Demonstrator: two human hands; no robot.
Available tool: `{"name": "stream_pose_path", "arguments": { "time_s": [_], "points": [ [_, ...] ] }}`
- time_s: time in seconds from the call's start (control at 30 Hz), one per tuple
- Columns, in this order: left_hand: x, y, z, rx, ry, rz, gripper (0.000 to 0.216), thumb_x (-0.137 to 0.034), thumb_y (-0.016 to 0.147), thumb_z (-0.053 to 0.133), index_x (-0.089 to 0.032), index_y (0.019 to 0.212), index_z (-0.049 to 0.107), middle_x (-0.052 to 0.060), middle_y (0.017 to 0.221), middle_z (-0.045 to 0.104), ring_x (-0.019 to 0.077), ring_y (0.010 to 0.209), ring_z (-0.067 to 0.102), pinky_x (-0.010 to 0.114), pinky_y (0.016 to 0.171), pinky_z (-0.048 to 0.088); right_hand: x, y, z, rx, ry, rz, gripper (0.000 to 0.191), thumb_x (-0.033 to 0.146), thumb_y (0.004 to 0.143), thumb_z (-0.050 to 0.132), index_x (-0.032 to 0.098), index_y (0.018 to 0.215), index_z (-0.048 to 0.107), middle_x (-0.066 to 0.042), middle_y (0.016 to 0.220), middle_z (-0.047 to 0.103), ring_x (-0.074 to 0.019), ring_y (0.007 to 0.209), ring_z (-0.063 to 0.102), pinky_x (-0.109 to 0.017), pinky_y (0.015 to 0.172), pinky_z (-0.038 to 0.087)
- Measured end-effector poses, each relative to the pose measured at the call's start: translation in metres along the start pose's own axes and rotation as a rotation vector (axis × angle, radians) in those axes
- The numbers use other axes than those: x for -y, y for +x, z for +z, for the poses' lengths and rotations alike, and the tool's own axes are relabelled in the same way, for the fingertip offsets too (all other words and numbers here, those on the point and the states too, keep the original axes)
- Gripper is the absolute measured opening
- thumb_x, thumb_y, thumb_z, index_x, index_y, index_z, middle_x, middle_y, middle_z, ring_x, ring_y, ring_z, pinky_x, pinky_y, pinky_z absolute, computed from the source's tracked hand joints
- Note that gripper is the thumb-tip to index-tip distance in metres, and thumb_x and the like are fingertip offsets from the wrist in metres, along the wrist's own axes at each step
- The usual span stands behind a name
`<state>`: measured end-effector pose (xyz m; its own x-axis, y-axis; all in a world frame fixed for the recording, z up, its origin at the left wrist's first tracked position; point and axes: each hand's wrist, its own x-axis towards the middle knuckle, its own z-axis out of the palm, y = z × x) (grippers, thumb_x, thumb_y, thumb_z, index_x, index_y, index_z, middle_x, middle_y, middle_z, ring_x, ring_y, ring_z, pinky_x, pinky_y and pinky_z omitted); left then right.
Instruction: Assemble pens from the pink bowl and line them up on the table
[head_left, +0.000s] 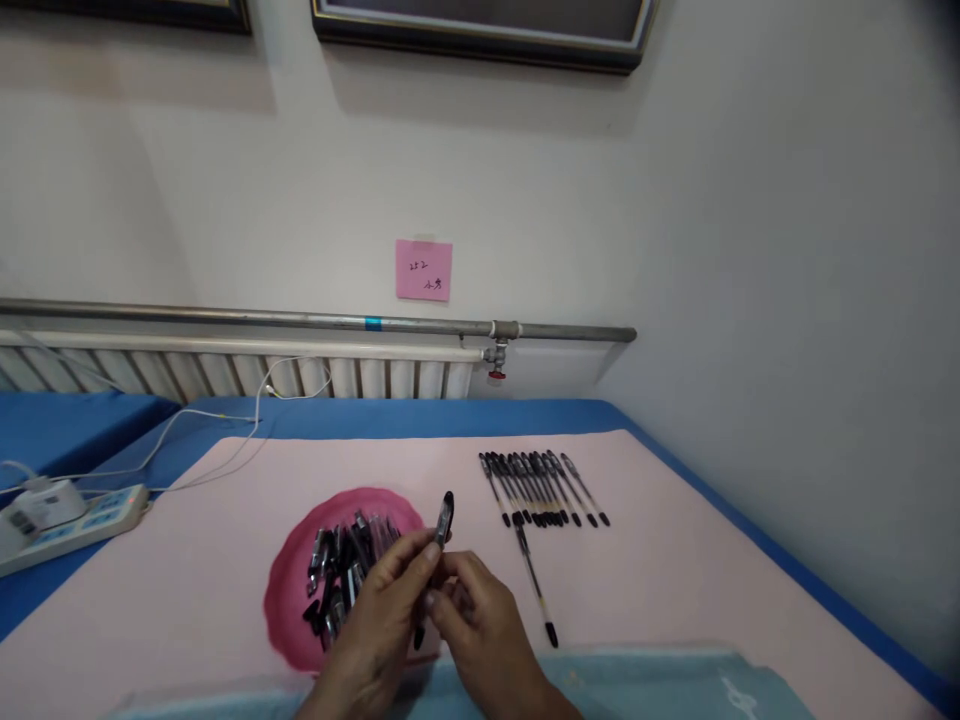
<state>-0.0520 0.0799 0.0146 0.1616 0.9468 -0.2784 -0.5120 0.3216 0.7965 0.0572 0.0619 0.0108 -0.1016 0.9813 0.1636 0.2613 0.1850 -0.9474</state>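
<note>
Both of my hands meet around one black-capped pen point(445, 518), which is tilted with its cap pointing up and away. My left hand point(386, 610) pinches it just below the cap. Close beside it, my right hand point(480, 625) has its fingers curled on the lower part of the pen, whose black end shows beneath the hands. Left of my hands, a pink scalloped plate point(281, 610) holds a heap of black and clear pen parts point(337, 570), partly hidden by my left hand. A single capped pen point(534, 580) lies to the right.
Several finished-looking pens point(544, 485) lie side by side in a row at the back right. A pink sheet point(660, 560) covers the blue table surface, with a light blue cloth point(645, 685) at the front edge. A power strip point(112, 515) with white cables sits at far left.
</note>
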Motion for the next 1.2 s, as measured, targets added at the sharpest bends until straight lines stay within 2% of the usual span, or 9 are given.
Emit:
{"name": "stream_pose_path", "arguments": {
  "time_s": [0.13, 0.27, 0.37, 0.47, 0.6, 0.8, 1.03, 1.13, 1.2],
  "points": [
    [0.002, -0.006, 0.008, -0.028, -0.04, -0.036, 0.044, -0.041, 0.057, 0.079, -0.02, 0.094, 0.068, 0.006, 0.098, 0.068, 0.0178, 0.088, 0.062, 0.028, 0.078, 0.047, 0.001, 0.003, -0.015, 0.005, -0.058, -0.027, 0.015, 0.025, 0.084, 0.047, 0.019, 0.087, 0.061, -0.001, 0.074, 0.062, -0.0138, 0.067, 0.056, -0.022, 0.058, 0.044],
    [-0.003, -0.005, 0.003, -0.014, 0.054, -0.017, 0.045, -0.047, 0.062, 0.074, -0.02, 0.098, 0.068, 0.011, 0.12, 0.06, 0.0231, 0.108, 0.056, 0.032, 0.084, 0.048, -0.008, 0.011, -0.062, -0.131, -0.23, 0.067, 0.024, 0.033, 0.086, 0.043, 0.018, 0.095, 0.06, -0.001, 0.068, 0.063, -0.0147, 0.056, 0.057, -0.023, 0.05, 0.042],
    [-0.005, -0.002, -0.002, -0.011, 0.097, -0.032, 0.049, -0.048, 0.06, 0.075, -0.017, 0.098, 0.068, 0.015, 0.113, 0.062, 0.0241, 0.1, 0.059, 0.032, 0.076, 0.05, -0.025, 0.013, -0.099, -0.158, -0.722, 0.156, 0.02, 0.027, 0.083, 0.041, 0.02, 0.072, 0.057, 0.0, 0.062, 0.06, -0.0153, 0.06, 0.057, -0.023, 0.056, 0.04],
    [-0.004, 0.0, -0.003, -0.003, 0.131, -0.038, 0.05, -0.047, 0.059, 0.075, -0.016, 0.097, 0.067, 0.014, 0.107, 0.064, 0.0201, 0.085, 0.062, 0.031, 0.07, 0.051, -0.043, 0.013, -0.119, -0.12, -0.857, 0.234, 0.018, 0.017, 0.077, 0.046, 0.021, 0.059, 0.05, 0.001, 0.052, 0.054, -0.0152, 0.053, 0.052, -0.024, 0.051, 0.032],
    [-0.003, -0.001, -0.002, 0.014, 0.171, -0.063, 0.051, -0.047, 0.059, 0.074, -0.015, 0.097, 0.067, 0.013, 0.099, 0.065, 0.0161, 0.071, 0.061, 0.032, 0.067, 0.052, -0.055, 0.012, -0.121, -0.079, -0.914, 0.27, 0.018, 0.011, 0.073, 0.046, 0.021, 0.058, 0.047, 0.0, 0.052, 0.054, -0.015, 0.052, 0.05, -0.024, 0.051, 0.028],
    [-0.008, -0.001, -0.006, 0.052, 0.208, -0.034, 0.042, -0.044, 0.062, 0.073, -0.016, 0.093, 0.068, 0.013, 0.103, 0.066, 0.0185, 0.084, 0.062, 0.028, 0.066, 0.051, -0.053, 0.011, -0.12, -0.047, -0.947, 0.289, 0.017, 0.011, 0.073, 0.045, 0.022, 0.059, 0.046, -0.001, 0.055, 0.056, -0.0163, 0.054, 0.051, -0.025, 0.052, 0.028],
    [-0.019, -0.002, -0.012, -0.033, 0.104, -0.038, 0.037, -0.035, 0.065, 0.074, -0.015, 0.095, 0.068, 0.011, 0.097, 0.068, 0.0141, 0.071, 0.063, 0.024, 0.063, 0.05, -0.051, 0.01, -0.116, -0.042, -0.924, 0.284, 0.015, 0.014, 0.073, 0.047, 0.021, 0.06, 0.05, 0.0, 0.052, 0.057, -0.016, 0.052, 0.053, -0.024, 0.051, 0.03],
    [-0.036, -0.003, -0.021, -0.115, 0.075, 0.002, 0.036, -0.031, 0.063, 0.075, -0.015, 0.095, 0.067, 0.009, 0.085, 0.07, 0.0163, 0.069, 0.064, 0.026, 0.062, 0.051, -0.049, 0.011, -0.119, -0.07, -0.907, 0.265, 0.018, 0.015, 0.077, 0.043, 0.021, 0.062, 0.052, -0.002, 0.055, 0.059, -0.017, 0.055, 0.056, -0.024, 0.053, 0.032],
    [-0.051, -0.003, -0.032, -0.188, 0.121, 0.078, 0.036, -0.03, 0.062, 0.075, -0.015, 0.093, 0.067, 0.008, 0.089, 0.07, 0.0167, 0.073, 0.065, 0.026, 0.064, 0.052, -0.046, 0.012, -0.122, -0.107, -0.897, 0.251, 0.021, 0.013, 0.077, 0.038, 0.021, 0.065, 0.054, -0.003, 0.058, 0.062, -0.0181, 0.058, 0.058, -0.025, 0.055, 0.034]
  ]
}}
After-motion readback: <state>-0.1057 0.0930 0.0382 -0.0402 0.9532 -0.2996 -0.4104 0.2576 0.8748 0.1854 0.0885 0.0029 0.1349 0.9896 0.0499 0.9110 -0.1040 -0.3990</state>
